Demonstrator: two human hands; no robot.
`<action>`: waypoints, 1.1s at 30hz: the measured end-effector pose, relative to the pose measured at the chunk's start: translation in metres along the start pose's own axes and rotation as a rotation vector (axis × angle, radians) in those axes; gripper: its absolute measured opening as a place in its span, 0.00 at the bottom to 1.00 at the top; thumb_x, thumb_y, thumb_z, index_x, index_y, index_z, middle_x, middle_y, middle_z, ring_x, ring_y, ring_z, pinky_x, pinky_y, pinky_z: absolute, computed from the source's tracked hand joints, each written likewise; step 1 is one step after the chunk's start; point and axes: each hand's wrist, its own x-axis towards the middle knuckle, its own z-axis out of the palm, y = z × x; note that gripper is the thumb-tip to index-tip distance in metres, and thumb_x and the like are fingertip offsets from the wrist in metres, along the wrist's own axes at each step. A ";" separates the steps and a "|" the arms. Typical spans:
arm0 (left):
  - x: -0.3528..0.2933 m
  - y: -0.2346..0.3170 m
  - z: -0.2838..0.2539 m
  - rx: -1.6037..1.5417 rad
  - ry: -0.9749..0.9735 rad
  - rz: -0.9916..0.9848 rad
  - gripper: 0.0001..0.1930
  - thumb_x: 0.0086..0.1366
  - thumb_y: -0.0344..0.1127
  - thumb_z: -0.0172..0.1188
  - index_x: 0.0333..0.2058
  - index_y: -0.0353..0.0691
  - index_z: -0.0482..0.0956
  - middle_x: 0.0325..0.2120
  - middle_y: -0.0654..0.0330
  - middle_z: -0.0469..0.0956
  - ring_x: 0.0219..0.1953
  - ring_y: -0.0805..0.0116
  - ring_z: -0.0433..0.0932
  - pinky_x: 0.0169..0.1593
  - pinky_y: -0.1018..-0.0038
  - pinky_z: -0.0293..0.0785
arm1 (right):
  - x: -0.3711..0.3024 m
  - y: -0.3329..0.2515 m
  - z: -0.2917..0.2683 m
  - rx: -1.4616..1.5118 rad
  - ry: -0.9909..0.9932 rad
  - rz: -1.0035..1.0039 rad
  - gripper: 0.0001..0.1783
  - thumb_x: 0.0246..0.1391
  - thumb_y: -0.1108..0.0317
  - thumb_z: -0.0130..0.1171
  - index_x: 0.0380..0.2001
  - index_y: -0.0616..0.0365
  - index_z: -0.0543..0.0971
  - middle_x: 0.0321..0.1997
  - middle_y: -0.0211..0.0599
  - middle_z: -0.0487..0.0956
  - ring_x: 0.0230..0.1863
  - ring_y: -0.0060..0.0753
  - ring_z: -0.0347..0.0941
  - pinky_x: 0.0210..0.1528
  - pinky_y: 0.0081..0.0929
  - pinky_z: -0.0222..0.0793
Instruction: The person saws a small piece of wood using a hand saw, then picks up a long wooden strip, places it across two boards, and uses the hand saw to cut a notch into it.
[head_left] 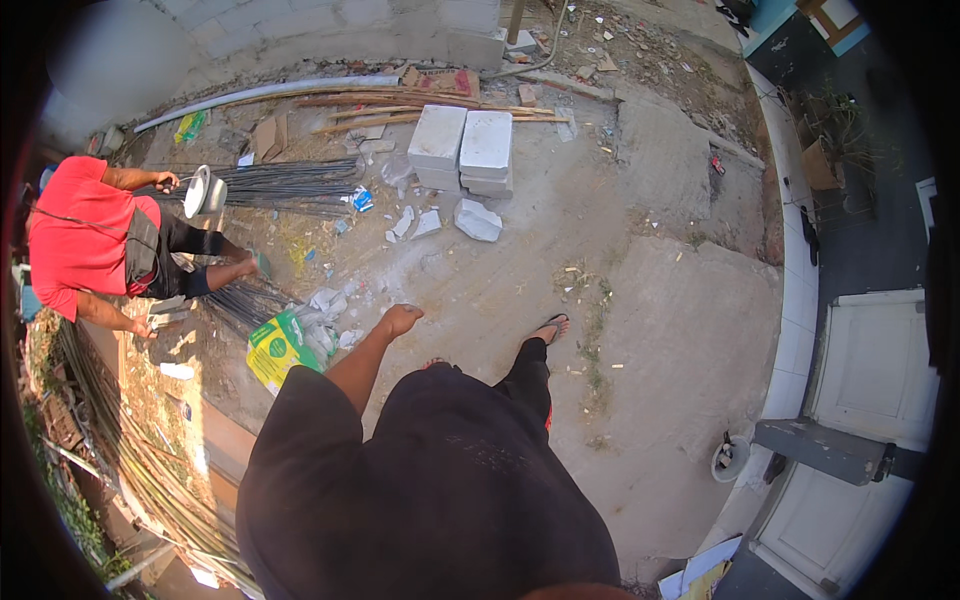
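My left hand (403,319) hangs in front of my body over the dirt ground, its fingers curled in and nothing visible in them. Closest to it is a green and yellow sack (281,350) with crumpled whitish plastic (322,315) at its side. My right hand is out of sight; only a strip of skin from that arm shows at the lower edge. Further ahead stand two short stacks of pale lightweight blocks (437,137), with a broken block piece (478,220) lying before them.
At left a person in a red shirt (85,230) holds a white bucket (205,192) and a trowel-like tool (168,310). Dark rebar rods (290,185), wooden strips (400,100) and a long pipe (265,88) lie on the ground. A white pail (733,460) stands right, by the tiled ledge.
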 end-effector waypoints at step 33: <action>0.302 0.336 -0.038 -0.152 0.068 -0.039 0.28 0.66 0.55 0.59 0.55 0.38 0.79 0.44 0.56 0.80 0.42 0.62 0.78 0.39 0.64 0.75 | -0.382 -0.964 0.004 -0.623 0.248 -2.725 0.31 0.64 0.51 0.58 0.64 0.40 0.58 0.40 0.43 0.80 0.28 0.38 0.80 0.34 0.40 0.80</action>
